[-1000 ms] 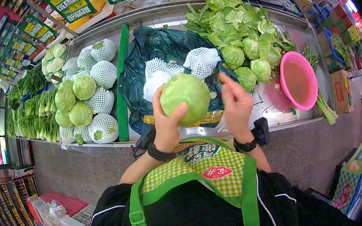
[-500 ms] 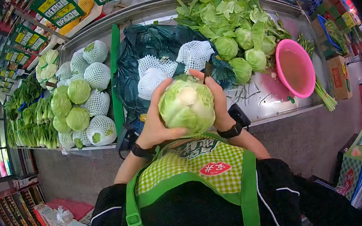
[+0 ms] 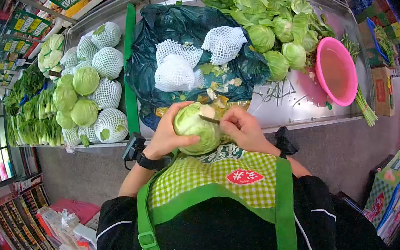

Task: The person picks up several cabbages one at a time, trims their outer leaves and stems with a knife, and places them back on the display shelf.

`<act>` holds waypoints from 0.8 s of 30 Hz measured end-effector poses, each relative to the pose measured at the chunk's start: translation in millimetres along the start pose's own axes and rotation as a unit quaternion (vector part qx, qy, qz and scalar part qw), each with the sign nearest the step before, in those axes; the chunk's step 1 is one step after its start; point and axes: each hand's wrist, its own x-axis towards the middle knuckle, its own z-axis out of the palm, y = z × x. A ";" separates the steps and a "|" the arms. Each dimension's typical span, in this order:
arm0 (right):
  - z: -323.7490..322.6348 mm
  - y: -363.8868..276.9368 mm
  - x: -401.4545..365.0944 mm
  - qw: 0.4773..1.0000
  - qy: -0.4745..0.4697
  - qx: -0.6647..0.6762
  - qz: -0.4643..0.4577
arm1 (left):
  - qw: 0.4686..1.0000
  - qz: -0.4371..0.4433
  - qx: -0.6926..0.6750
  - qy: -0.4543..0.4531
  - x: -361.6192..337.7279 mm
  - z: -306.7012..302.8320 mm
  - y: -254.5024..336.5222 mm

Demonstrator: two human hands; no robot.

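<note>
A pale green cabbage [image 3: 193, 136] is held close to my apron, its cut white stem facing up. My left hand [image 3: 166, 136] wraps around the cabbage's left side, thumb across the front. In my right hand [image 3: 241, 126] is a knife [image 3: 209, 119], gripped by its mostly hidden handle, with the dark blade lying against the stem end. Just beyond, a dark plastic bag [image 3: 146, 35] is spread on the counter, with leaf scraps [image 3: 222, 80] and white foam nets [image 3: 178, 73] on it.
Net-wrapped and bare cabbages [image 3: 86, 81] are stacked left of a green divider [image 3: 130, 87]. Loose leaves and cabbages [image 3: 261, 38] pile up at the back right, beside a pink basin [image 3: 337, 71] of murky water. The steel counter's edge [image 3: 299, 124] runs in front of me.
My right hand has left the cabbage's right side and now brings the knife blade to the stem. The cabbage has tilted and moved slightly down and left in my left hand.
</note>
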 end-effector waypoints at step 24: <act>-75.2 104.7 7.6 0.968 0.049 -0.056 0.238 | 0.992 0.032 0.118 0.014 -7.0 4.4 3.9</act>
